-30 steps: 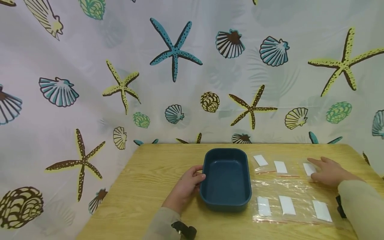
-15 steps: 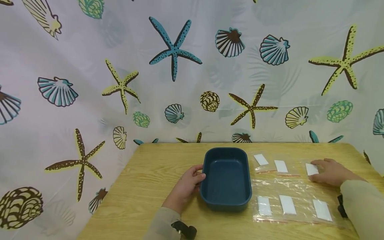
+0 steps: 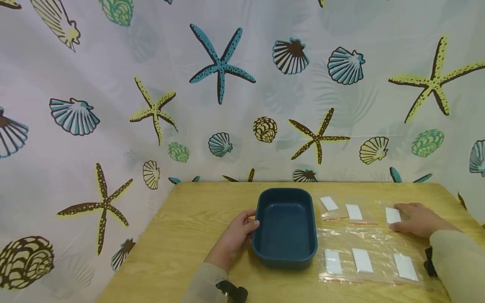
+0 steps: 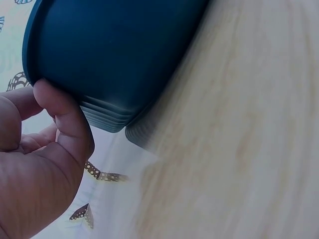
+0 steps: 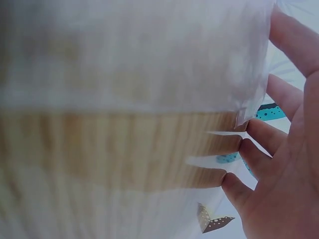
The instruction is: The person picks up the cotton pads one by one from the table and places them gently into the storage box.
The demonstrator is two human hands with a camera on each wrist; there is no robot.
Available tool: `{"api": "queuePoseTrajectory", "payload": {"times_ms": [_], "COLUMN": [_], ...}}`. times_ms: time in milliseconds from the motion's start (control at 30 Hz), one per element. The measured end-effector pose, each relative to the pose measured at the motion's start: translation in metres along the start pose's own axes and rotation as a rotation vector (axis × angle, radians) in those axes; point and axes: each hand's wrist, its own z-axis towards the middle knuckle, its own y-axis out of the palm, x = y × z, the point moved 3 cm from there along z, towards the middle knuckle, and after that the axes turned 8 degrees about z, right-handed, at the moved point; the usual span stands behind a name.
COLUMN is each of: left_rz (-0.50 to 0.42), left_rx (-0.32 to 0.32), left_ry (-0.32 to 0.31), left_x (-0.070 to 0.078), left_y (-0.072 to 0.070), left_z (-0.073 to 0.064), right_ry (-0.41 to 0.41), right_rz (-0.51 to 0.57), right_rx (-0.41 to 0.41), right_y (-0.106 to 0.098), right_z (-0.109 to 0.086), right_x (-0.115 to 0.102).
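Note:
A dark blue plastic tub (image 3: 285, 263) with rounded corners stands on the wooden table. My left hand (image 3: 235, 236) holds it at its left side, the thumb on the rim and the fingers against the outer wall. My right hand (image 3: 420, 221) is at the rightmost bag of the back row, a small clear zip bag with a white rectangular piece (image 3: 393, 215) in it. In the right wrist view, the spread right fingers (image 5: 261, 134) touch the table, with the thumb and the nearest fingertips at the edge of the clear bag (image 5: 149, 59).
Two more clear bags with white pieces (image 3: 329, 203) (image 3: 354, 212) lie in the back row. Three white pieces in clear bags, including one at the front right (image 3: 406, 267), form the front row. A seashell-patterned curtain (image 3: 242, 126) hangs behind the wooden table (image 3: 182, 235).
The right fingers, earlier stretched over the back-right white piece, have drawn back to its right edge, uncovering it. The left hand and the tub stay in place.

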Motion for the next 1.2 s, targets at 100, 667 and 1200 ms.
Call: {"api": "queuePoseTrajectory", "payload": {"times_ms": [100,667,1200], "left_rz": [0.005,0.034,0.014], "left_rx": [0.0,0.0,0.002], "left_ry": [-0.002,-0.01,-0.014], "left_x": [0.001,-0.002,-0.003], "left_y": [0.0,0.0,0.003], "left_z": [0.001,0.004,0.006], "right_ry": [0.004,0.081,-0.087], "right_rz": [-0.014,0.129,0.136], "right_rx": [0.003,0.073,0.271], "right_y": [-0.002,-0.005,-0.014], "right_z": [0.002,-0.004,-0.019], "right_x": [0.0,-0.001,-0.064]}}
